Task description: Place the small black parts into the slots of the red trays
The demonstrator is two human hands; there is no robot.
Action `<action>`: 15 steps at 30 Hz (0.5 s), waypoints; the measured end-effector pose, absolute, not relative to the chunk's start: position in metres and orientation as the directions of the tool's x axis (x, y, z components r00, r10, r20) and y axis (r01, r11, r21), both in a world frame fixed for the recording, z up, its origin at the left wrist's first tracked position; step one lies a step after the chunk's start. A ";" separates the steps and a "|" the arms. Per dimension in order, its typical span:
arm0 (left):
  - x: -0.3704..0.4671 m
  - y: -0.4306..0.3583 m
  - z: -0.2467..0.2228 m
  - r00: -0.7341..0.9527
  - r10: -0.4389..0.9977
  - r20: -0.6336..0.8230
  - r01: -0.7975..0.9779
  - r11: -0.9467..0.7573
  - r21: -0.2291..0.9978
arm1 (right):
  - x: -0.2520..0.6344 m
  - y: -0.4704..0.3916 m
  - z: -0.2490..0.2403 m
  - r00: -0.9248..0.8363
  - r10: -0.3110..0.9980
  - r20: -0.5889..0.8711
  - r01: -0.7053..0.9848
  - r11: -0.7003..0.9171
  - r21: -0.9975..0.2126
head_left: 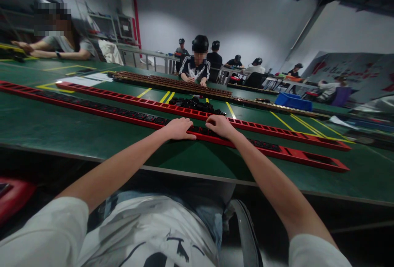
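- The left hand [181, 129] lies over the near red frame [294, 154], thumb along its front edge and the other fingers reaching across the top, thumb and fingers apart; whether it is clamped on the frame I cannot tell
- The right hand [222, 126] is just beside it along the same frame, fingers curled down towards the slots; the fingertips are partly hidden, so I cannot tell whether they are closed on a piece
- A short stretch of the near frame shows between the two hands, with dark pieces in it
- This frame lies flat and slanting across the desk [92, 135], close to the person's side, running from the left edge of the view to the right
- Black pieces [132, 113] sit in a row in its slots to the left of the hands, and a few more to the right, before the wide opening at its right end
- The far red frame [338, 146] lies just beyond, roughly parallel, its row of slots uncovered
- Loose black parts [193, 104] are heaped just behind the far frame, in front of the hands
- Farther back lie long brown strips [172, 82], with white papers [88, 80] near their left end and a blue bin [292, 102] to the right
- A co-worker [197, 70] sits opposite, both hands near the brown strips
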State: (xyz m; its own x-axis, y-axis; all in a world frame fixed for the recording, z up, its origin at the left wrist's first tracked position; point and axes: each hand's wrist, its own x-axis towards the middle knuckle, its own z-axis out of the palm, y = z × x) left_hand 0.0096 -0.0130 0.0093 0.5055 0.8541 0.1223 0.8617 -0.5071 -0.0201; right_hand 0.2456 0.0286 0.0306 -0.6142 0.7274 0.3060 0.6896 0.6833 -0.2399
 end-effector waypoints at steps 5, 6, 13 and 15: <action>0.010 -0.012 0.009 0.499 0.859 0.119 0.865 -0.502 -0.002 | 0.239 0.019 0.035 -0.615 0.627 0.479 0.562 0.774 -0.291; 0.010 -0.012 0.009 0.498 0.859 0.117 0.865 -0.502 0.005 | 0.237 0.016 0.035 -0.614 0.627 0.480 0.554 0.775 -0.303; 0.009 -0.013 0.010 0.496 0.859 0.125 0.865 -0.501 0.014 | 0.233 0.015 0.037 -0.705 0.690 0.165 0.605 0.705 -0.370; 0.009 -0.012 0.009 0.500 0.856 0.129 0.863 -0.505 0.003 | 0.233 0.016 0.037 -0.705 0.690 0.166 0.607 0.708 -0.361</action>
